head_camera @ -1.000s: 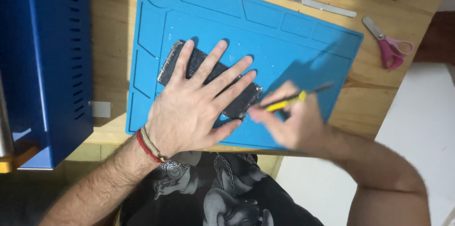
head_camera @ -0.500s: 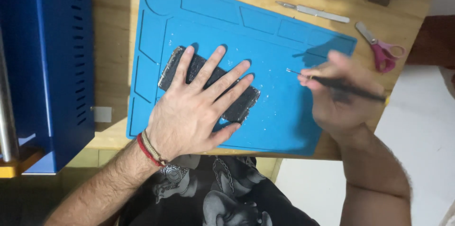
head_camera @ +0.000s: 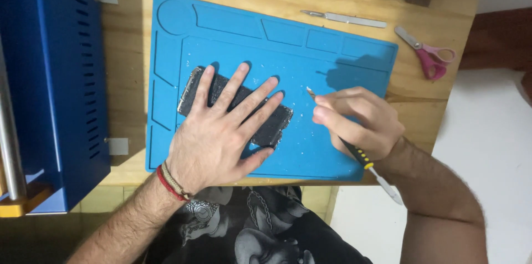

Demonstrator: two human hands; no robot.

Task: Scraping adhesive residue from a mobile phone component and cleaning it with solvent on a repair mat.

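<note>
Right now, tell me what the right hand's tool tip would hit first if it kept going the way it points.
The right hand aims its tool up-left over bare blue mat; the way looks free to the mat's far compartments, though its height is unclear.

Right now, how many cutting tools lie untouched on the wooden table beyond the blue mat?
2. A grey scalpel-like knife lies just past the mat's far edge; pink-handled scissors lie off its far right corner. Others may be out of frame.

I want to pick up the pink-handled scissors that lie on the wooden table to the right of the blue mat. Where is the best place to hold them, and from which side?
Take the scissors by the pink handle loops, coming from above on the right, table-edge side. They lie flat and shut, the blades pointing up-left toward the blue mat, and the loops are the widest, bluntest part. Both the left hand and right hand are occupied.
</note>
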